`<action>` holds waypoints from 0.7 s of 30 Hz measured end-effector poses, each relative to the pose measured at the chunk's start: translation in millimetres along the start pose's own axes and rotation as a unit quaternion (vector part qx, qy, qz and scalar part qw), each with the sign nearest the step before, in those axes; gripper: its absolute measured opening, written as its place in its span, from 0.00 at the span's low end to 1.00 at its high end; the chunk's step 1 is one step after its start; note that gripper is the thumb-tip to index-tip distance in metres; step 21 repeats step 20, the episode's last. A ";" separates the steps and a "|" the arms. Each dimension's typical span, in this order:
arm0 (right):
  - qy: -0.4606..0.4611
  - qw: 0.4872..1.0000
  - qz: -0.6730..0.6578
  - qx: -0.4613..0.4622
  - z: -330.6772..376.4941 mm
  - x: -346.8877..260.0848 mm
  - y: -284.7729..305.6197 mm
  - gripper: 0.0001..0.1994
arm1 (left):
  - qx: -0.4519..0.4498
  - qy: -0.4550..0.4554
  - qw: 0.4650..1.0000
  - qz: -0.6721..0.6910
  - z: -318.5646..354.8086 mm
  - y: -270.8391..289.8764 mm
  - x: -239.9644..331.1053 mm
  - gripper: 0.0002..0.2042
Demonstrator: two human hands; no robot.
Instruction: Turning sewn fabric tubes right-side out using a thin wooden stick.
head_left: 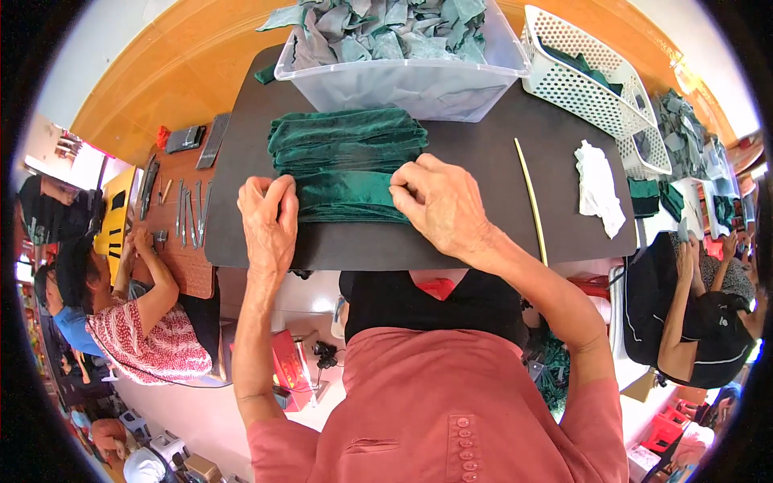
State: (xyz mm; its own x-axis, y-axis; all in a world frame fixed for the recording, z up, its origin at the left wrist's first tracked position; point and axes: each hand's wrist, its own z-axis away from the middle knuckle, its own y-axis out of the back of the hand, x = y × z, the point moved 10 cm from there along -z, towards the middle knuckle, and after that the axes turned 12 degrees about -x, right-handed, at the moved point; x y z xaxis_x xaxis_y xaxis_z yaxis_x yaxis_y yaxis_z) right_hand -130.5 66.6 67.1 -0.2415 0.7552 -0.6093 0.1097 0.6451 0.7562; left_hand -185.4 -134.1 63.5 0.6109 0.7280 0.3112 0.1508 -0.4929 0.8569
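Dark green velvet pieces (346, 138) lie in a layered, crumpled pile on the dark table (483, 161) in front of me. At the near side of the pile, a flat green velvet strip (346, 189) stretches between my two hands. My left hand (270, 217) pinches its left end, thumb against curled fingers. The right end is pinched by my right hand (441, 203), whose fingers are bent and closed. More folded velvet shows under the strip along its near edge. My fingertips partly hide both ends of the cloth.
Behind the pile stands a clear plastic bin (403, 84) heaped with grey-green scraps. A white perforated basket (588, 84) holds dark green cloth. To the right lie a thin yellow strip (529, 197) and a crumpled white cloth (597, 189). Other people work at both sides.
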 end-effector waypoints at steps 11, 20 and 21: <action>0.186 0.980 0.069 -0.005 18.5 -27.1 -9.0 0.15 | 0.007 0.048 0.991 0.121 2.6 -9.7 -14.5 0.05; 0.175 0.964 0.193 0.045 24.1 -21.5 -21.4 0.15 | -0.021 -0.020 0.993 0.114 -7.6 -19.7 -10.4 0.06; 0.175 0.964 0.193 0.045 24.1 -21.5 -21.4 0.15 | -0.021 -0.020 0.993 0.114 -7.6 -19.7 -10.4 0.06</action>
